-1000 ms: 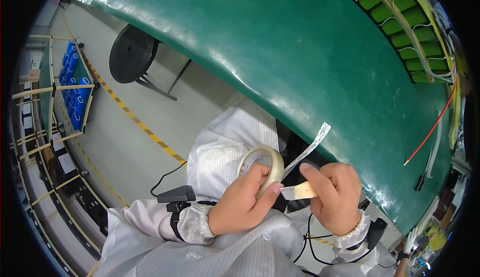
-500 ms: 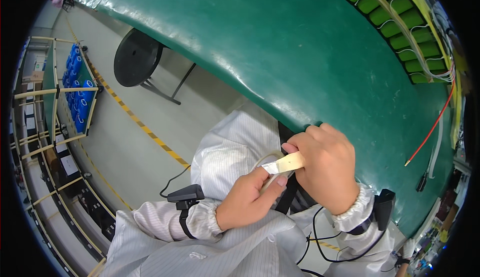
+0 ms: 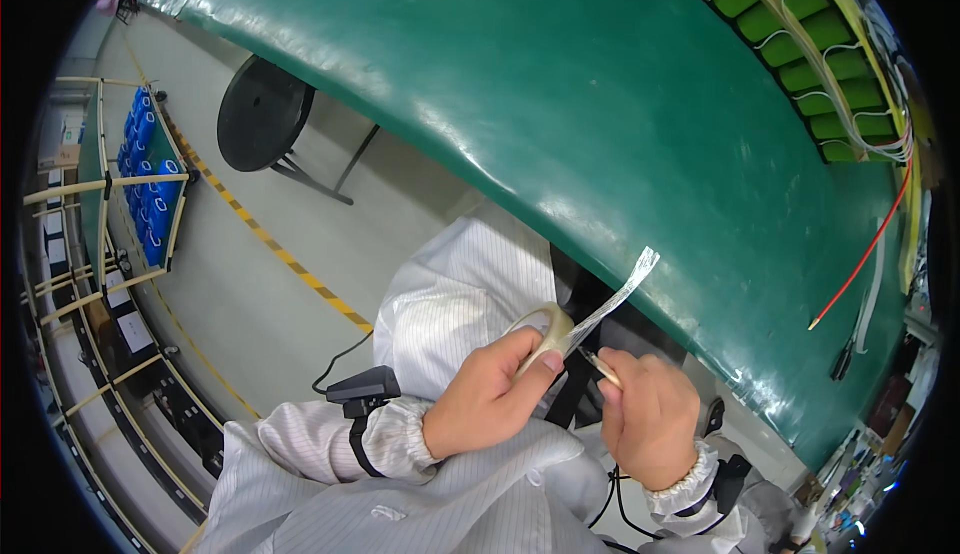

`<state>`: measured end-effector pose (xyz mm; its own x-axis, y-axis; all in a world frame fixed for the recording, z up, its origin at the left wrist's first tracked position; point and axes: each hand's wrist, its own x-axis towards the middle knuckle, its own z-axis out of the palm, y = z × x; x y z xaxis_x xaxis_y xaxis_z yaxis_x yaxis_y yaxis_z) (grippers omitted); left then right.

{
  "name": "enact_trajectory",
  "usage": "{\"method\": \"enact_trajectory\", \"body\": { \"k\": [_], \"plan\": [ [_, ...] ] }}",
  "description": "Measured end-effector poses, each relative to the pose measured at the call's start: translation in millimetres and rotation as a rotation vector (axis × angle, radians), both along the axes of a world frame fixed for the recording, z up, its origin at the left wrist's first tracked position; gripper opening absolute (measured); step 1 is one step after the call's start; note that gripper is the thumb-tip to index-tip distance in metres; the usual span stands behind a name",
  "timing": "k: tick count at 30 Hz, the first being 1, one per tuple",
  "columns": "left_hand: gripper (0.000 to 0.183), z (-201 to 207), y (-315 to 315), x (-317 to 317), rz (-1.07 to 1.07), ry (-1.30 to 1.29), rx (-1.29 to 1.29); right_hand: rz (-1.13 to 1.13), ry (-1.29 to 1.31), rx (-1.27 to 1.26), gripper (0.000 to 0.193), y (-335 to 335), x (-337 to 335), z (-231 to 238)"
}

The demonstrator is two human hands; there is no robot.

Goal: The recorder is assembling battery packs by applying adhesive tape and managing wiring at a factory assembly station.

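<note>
In front of my lap, my left hand (image 3: 492, 394) grips a roll of clear tape (image 3: 546, 326) between thumb and fingers. From the roll a loose, shiny strip of tape (image 3: 625, 289) sticks up and to the right, its free end over the green table's front edge. Just right of the roll, my right hand (image 3: 650, 416) is closed on a small pale-yellow tool (image 3: 606, 369). A thin tip on it points toward the tape; its exact kind is unclear.
The green table (image 3: 480, 84) stretches ahead. At its far right lies a green battery pack (image 3: 800, 54) with white wires, a red lead (image 3: 862, 272) and a grey strip (image 3: 873, 289). A black stool (image 3: 265, 114) stands left; beyond is a rack with blue items (image 3: 150, 179).
My right hand has drawn down and away from the left, off the table edge. The tape strip now stands free, and the yellow piece has come away from the roll with my right hand.
</note>
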<state>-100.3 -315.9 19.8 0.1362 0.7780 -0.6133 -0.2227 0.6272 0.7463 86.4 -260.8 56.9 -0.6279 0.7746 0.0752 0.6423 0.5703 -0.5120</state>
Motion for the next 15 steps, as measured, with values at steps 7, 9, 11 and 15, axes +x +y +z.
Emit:
{"method": "enact_trajectory", "body": {
  "k": [7,9,11,15],
  "plan": [
    [0.019,17,6,-10,-0.082,0.069,0.053,-0.16,-0.229,-0.106,0.023,-22,40,-37],
    [0.019,10,-4,-5,-0.063,0.061,0.043,-0.158,-0.121,-0.122,0.024,-26,35,-15],
    [0.019,5,-1,-4,-0.065,0.044,0.058,-0.108,-0.023,-0.13,0.029,-16,23,2],
    [0.02,7,0,-7,-0.061,0.085,0.05,-0.028,0.037,-0.133,0.028,-1,-5,11]
  ]
}}
